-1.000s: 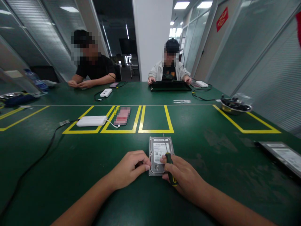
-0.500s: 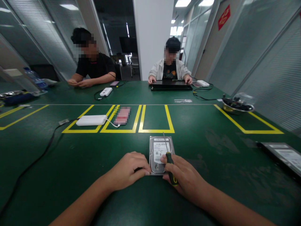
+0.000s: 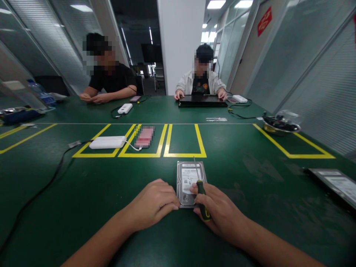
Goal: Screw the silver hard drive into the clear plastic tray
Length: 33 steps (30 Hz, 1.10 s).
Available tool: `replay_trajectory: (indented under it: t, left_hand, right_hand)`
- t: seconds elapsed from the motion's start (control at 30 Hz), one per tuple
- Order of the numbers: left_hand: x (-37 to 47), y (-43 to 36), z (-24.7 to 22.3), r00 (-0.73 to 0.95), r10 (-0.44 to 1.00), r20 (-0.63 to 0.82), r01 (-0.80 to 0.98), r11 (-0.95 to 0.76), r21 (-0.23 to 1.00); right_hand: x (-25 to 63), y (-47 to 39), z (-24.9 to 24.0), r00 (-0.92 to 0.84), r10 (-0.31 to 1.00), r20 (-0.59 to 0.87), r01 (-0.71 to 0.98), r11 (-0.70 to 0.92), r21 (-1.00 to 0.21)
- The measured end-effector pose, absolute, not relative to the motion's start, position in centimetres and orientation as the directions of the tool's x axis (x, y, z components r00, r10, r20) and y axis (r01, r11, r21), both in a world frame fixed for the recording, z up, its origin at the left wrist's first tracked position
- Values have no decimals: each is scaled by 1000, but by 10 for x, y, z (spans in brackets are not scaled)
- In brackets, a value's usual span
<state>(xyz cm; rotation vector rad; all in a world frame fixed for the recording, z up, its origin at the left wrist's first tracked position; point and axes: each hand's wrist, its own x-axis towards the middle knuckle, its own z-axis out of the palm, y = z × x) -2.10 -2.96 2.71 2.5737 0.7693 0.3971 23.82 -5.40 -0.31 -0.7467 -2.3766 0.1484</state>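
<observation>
A silver hard drive [image 3: 187, 187] with a white label lies flat on the green table in front of me. My left hand [image 3: 155, 200] is closed at its lower left corner, thumb and curled fingers pressed against the edge. In my right hand [image 3: 218, 205] is a screwdriver [image 3: 204, 204] with a dark green and yellow handle, its thin shaft pointing away from me over the drive. Fingers of that hand also rest on the drive's right side and hide part of the label. The screwdriver's tip shows near the drive's far edge.
A second hard drive [image 3: 333, 183] lies at the right edge. Yellow tape outlines [image 3: 185, 155] mark the table. Farther off are a white power bank [image 3: 108, 142], a phone [image 3: 145, 137] and a metal bowl [image 3: 280, 126] of dark parts. Two people sit opposite, one holding a black panel [image 3: 203, 101].
My left thumb has closed in toward the fingers at the drive's corner, narrowing the gap between them. My right hand and the screwdriver have barely moved.
</observation>
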Motion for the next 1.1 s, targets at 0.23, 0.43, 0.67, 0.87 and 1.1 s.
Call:
replay_trajectory:
  t: [0.23, 0.43, 0.67, 0.87, 1.1]
  left_hand:
    - [-21, -30, 29, 818, 557, 143, 455, -779, 432]
    - [-21, -30, 28, 815, 562, 139, 464, -778, 423]
    - [-20, -30, 27, 789, 600, 134, 487, -742, 460]
    - [-21, -31, 28, 794, 590, 146, 469, -748, 470]
    - [-21, -32, 28, 789, 593, 162, 459, -743, 488]
  right_hand:
    - [239, -56, -4, -644, 562, 520, 472, 826, -308]
    - [239, -57, -1, -648, 571, 505, 470, 821, -324]
    - [240, -58, 0, -655, 577, 488, 468, 817, -336]
    - [240, -58, 1, -653, 584, 482, 472, 812, -344]
    - [241, -60, 0, -650, 591, 477, 469, 807, -359]
